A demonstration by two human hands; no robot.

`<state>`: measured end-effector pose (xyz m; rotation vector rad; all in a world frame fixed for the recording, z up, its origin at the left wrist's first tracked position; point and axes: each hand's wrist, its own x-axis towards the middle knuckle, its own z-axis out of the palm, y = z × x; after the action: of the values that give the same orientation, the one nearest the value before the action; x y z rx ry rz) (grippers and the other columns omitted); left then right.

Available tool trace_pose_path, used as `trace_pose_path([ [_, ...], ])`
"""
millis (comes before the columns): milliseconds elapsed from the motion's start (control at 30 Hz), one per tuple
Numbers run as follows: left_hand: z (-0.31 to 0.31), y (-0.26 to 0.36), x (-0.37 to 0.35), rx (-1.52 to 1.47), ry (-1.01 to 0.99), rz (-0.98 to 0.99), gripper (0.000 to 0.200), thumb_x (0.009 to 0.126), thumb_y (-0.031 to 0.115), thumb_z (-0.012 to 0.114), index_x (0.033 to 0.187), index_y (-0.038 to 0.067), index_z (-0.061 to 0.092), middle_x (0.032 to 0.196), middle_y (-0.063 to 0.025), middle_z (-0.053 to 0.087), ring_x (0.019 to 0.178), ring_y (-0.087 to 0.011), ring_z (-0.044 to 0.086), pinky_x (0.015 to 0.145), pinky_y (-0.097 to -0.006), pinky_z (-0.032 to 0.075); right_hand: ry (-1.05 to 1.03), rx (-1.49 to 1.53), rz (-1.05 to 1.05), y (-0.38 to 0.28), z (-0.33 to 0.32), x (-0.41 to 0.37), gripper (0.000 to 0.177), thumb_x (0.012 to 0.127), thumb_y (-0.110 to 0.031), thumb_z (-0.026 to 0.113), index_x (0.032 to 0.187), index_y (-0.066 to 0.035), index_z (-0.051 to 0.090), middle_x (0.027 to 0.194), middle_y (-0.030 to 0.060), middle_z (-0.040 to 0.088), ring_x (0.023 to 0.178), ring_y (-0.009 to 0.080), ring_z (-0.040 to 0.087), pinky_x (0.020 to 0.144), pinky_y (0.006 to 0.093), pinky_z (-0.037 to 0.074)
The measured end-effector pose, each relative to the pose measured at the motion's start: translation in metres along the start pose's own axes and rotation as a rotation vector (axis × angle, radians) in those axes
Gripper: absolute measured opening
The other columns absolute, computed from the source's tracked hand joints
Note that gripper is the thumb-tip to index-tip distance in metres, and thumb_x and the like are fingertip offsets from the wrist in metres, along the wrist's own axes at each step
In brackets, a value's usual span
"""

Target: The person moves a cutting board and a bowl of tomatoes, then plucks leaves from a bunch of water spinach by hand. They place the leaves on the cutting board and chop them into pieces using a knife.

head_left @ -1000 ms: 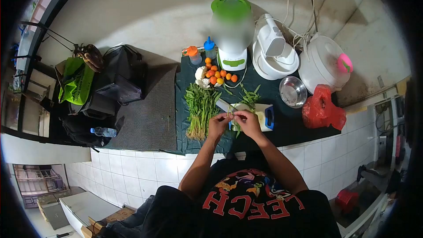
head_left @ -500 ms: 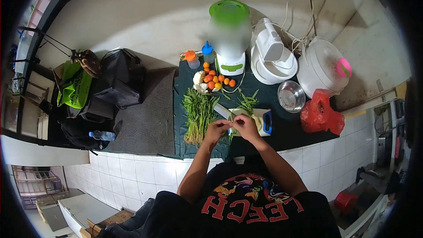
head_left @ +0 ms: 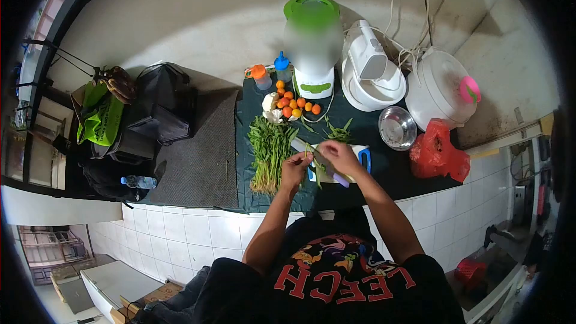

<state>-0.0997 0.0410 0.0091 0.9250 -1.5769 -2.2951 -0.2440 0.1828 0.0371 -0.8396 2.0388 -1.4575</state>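
My left hand (head_left: 294, 170) pinches a leafy green stem (head_left: 308, 149) between thumb and fingers, just left of the cutting board. Over the board, my right hand (head_left: 339, 157) has its fingers bent and pointing left; whatever they may hold is too small to make out. Beneath the hands, a knife with a purple handle (head_left: 341, 180) lies across the white cutting board (head_left: 359, 151) with blue edges. A large bunch of leafy greens (head_left: 269, 156) lies left of my left hand. Picked leaves (head_left: 339, 131) are heaped beyond the board.
Tomatoes (head_left: 293, 104) and garlic (head_left: 271, 103) lie behind the greens. Farther back stand a blender (head_left: 314, 87), a mixer (head_left: 367, 54) with a white bowl, and bottles. To the right are a steel bowl (head_left: 397, 129), a red plastic bag (head_left: 439, 153) and a white rice cooker (head_left: 441, 90).
My hands, together at the stem before, have come apart. The right has moved slightly up and right over the board, uncovering the knife's purple handle. The left still holds the stem.
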Motion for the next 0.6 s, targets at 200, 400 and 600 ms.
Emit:
trace_pose_path([
  [200, 0.010, -0.002, -0.003, -0.037, -0.033, 0.057, 0.017, 0.095, 0.013, 0.075, 0.108, 0.002, 0.075, 0.095, 0.0002, 0.072, 0.084, -0.0068, 0.062, 0.077, -0.0223, 0.049, -0.100, 0.061, 0.099, -0.002, 0.011, -0.024, 0.026, 0.091, -0.018, 0.076, 0.107, 0.002, 0.073, 0.093, 0.0088, 0.076, 0.084, 0.0128, 0.070, 0.077, 0.0294, 0.054],
  [400, 0.008, 0.007, -0.005, 0.010, -0.089, 0.044, 0.016, 0.096, 0.011, 0.074, 0.108, 0.002, 0.074, 0.095, 0.0007, 0.072, 0.087, -0.0067, 0.062, 0.081, -0.0226, 0.048, -0.109, 0.055, 0.152, 0.005, 0.008, -0.030, 0.024, 0.095, -0.018, 0.071, 0.108, 0.003, 0.073, 0.091, 0.0067, 0.075, 0.082, 0.0105, 0.068, 0.077, 0.0285, 0.053],
  [600, 0.004, 0.002, -0.004, 0.107, -0.129, 0.039, 0.014, 0.096, 0.012, 0.073, 0.107, 0.003, 0.076, 0.095, 0.0011, 0.072, 0.088, -0.0069, 0.061, 0.084, -0.0238, 0.048, -0.180, 0.192, 0.099, 0.020, 0.014, -0.030, 0.023, 0.103, -0.015, 0.058, 0.106, 0.003, 0.071, 0.087, 0.0043, 0.072, 0.082, 0.0107, 0.066, 0.079, 0.0293, 0.052],
])
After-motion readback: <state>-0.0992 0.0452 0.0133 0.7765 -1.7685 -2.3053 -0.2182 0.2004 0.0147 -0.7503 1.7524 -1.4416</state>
